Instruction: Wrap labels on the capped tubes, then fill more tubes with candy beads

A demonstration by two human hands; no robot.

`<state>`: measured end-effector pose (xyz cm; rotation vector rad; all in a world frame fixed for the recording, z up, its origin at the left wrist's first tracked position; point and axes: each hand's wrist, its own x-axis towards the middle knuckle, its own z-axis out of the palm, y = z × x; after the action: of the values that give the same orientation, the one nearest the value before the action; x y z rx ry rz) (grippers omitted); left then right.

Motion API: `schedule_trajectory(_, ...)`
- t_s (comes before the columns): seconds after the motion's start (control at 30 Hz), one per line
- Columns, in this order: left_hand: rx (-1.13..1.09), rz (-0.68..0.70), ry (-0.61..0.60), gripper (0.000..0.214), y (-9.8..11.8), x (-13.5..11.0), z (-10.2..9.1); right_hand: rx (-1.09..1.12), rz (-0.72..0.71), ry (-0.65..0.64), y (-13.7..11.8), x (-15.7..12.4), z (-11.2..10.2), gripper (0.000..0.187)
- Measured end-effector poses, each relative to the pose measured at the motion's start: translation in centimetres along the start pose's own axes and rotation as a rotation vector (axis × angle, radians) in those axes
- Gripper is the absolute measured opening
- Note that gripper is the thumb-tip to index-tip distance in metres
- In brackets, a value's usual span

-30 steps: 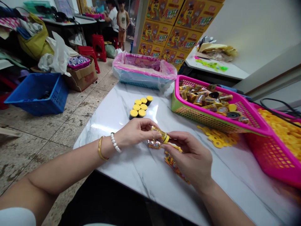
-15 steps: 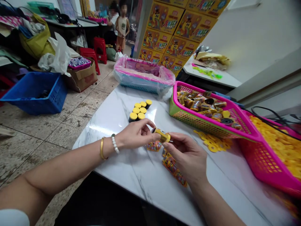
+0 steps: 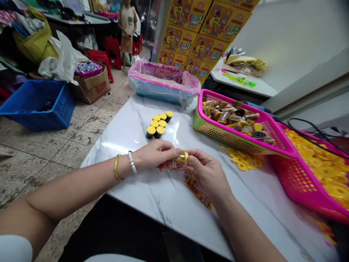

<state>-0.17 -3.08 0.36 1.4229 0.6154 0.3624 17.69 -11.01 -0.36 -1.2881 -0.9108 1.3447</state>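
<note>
Left hand [image 3: 152, 154] and right hand [image 3: 205, 174] closed, jointly pinching a yellow-capped canister [image 3: 183, 157] at centre, over a marble tabletop [image 3: 122, 182]. Printed wrapper strip [image 3: 196, 191] lies at 5 o'clock; upright capped canisters [image 3: 157, 123] stand grouped at 12 o'clock; pink-rimmed basket [image 3: 234, 136] sits at 2 o'clock; loose yellow discs [image 3: 241, 159] at 3 o'clock.

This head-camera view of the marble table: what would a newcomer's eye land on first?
The bright pink-rimmed basket heaped with gold-wrapped canisters, right of centre on the table, grabs attention first, with a hot-pink basket of yellow rings at far right. In the middle, the left hand and right hand pinch a small yellow item, and yellow-capped black cylinders stand grouped just beyond them.
</note>
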Motion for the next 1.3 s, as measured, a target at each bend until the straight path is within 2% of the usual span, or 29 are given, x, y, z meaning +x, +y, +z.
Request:
schedule_trajectory(0.07, -0.102, -0.082, -0.062, 0.053, 0.0, 0.0, 0.0, -0.016, -0.018, -0.083, -0.2, 0.0, -0.4, 0.042)
schedule_trajectory(0.13, -0.220, -0.122, -0.082, 0.062, 0.0, 0.0, 0.0, -0.016, -0.050, -0.106, -0.2, -0.1, -0.6, 0.035)
schedule_trajectory(0.2, -0.320, -0.085, -0.091, 0.063, -0.1, -0.1, 0.0, 0.015, -0.102, -0.062, 0.0, -0.2, -0.5, 0.022)
schedule_trajectory(0.27, -0.369, -0.019, -0.114, 0.061, -0.3, -0.1, 0.1, 0.045, -0.152, -0.018, 0.1, -0.4, -0.3, 0.020)
schedule_trajectory(0.43, -0.325, -0.008, -0.084, 0.059, -0.7, 0.0, 0.5, -0.024, -0.147, -0.108, 0.2, -0.9, 0.0, 0.029)
schedule_trajectory(0.6, -0.439, -0.010, -0.179, 0.053, -0.5, -0.2, 0.5, 0.023, -0.265, -0.128, 0.2, -1.0, -0.3, 0.013)
schedule_trajectory(0.73, -0.363, -0.111, -0.165, 0.054, -0.6, -0.1, 0.7, -0.119, -0.315, -0.183, 0.5, -1.3, -0.4, 0.020)
schedule_trajectory(0.87, -0.367, -0.173, -0.147, 0.062, -1.0, 0.1, 1.1, -0.241, -0.449, -0.081, 0.6, -1.6, 0.1, 0.015)
schedule_trajectory(0.93, -0.380, -0.163, -0.159, 0.062, -1.1, 0.1, 1.3, -0.313, -0.579, 0.058, -0.6, -0.9, -0.2, 0.012)
schedule_trajectory(0.97, -0.369, -0.151, -0.158, 0.062, -1.1, 0.0, 1.3, -0.359, -0.650, 0.173, -1.7, -0.3, -0.7, 0.012)
schedule_trajectory(1.03, -0.301, -0.102, -0.091, 0.057, -0.8, -0.3, 1.1, -0.470, -0.756, 0.440, -4.5, 1.2, -2.3, 0.025)
schedule_trajectory(1.07, -0.255, -0.063, -0.012, 0.052, -0.5, -0.5, 0.9, -0.537, -0.775, 0.551, -5.9, 1.8, -3.3, 0.039)
schedule_trajectory(1.1, -0.211, -0.010, 0.089, 0.045, -0.2, -0.6, 0.6, -0.657, -0.775, 0.620, -7.1, 2.3, -4.2, 0.062)
schedule_trajectory(1.13, -0.179, 0.057, 0.206, 0.038, 0.3, -0.8, 0.3, -0.824, -0.773, 0.676, -8.0, 2.6, -5.0, 0.076)
schedule_trajectory(1.17, -0.167, 0.136, 0.329, 0.033, 0.7, -0.9, -0.1, -0.972, -0.808, 0.707, -8.5, 2.7, -5.5, 0.076)
schedule_trajectory(1.2, -0.176, 0.225, 0.441, 0.030, 1.1, -1.1, -0.5, -1.102, -0.842, 0.690, -8.4, 2.6, -5.5, 0.068)
schedule_trajectory(1.23, -0.201, 0.314, 0.535, 0.029, 1.5, -1.1, -1.0, -1.196, -0.871, 0.637, -7.8, 2.4, -5.2, 0.052)
schedule_trajectory(1.3, -0.264, 0.465, 0.667, 0.031, 2.1, -1.1, -1.7, -1.262, -0.862, 0.429, -5.7, 2.0, -3.7, 0.024)
